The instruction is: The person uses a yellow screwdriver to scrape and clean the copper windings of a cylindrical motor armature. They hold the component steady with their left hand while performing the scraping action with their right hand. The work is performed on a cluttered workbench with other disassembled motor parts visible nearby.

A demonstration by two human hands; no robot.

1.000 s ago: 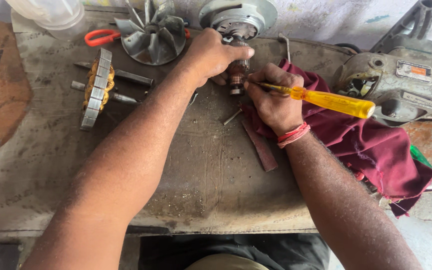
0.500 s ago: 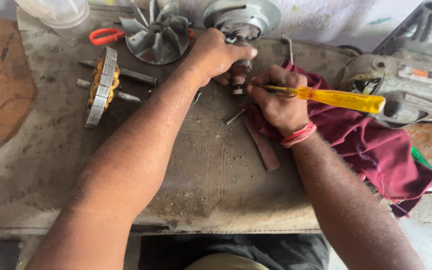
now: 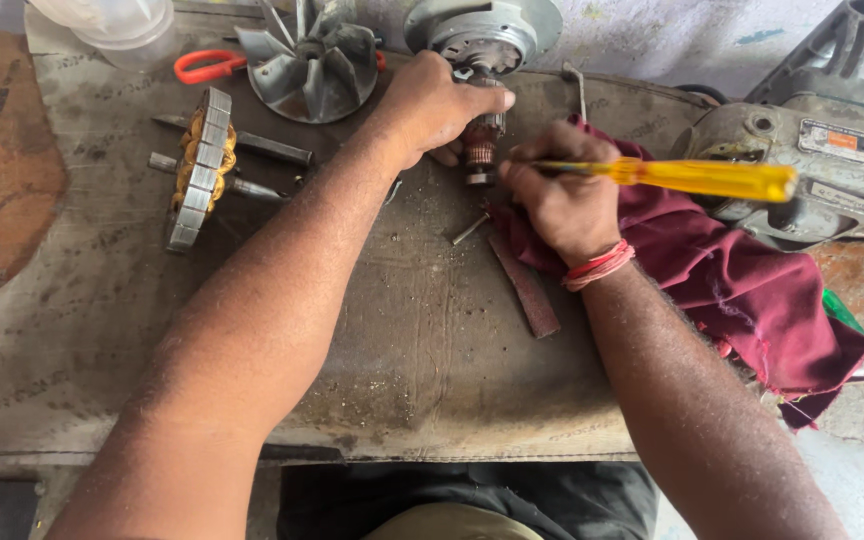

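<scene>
Both hands were mid-job: left hand [image 3: 442, 105] gripped the armature [image 3: 479, 150], right hand [image 3: 557, 195] worked a yellow screwdriver [image 3: 692, 178]; stator [image 3: 197, 165] and fan [image 3: 307, 65] lay removed.

Metal, plastic and cloth on a rough bench

The screwdriver [image 3: 692, 178] has a shiny, see-through yellow plastic handle. The rotor [image 3: 479, 150] shows brown copper and dull metal. The fan [image 3: 307, 65] is grey, matt metal. The stator [image 3: 197, 165] is stacked grey metal with copper wire. The cloth [image 3: 742, 290] is soft and dark red. The bench [image 3: 402, 340] looks rough, scratched and dusty.
</scene>
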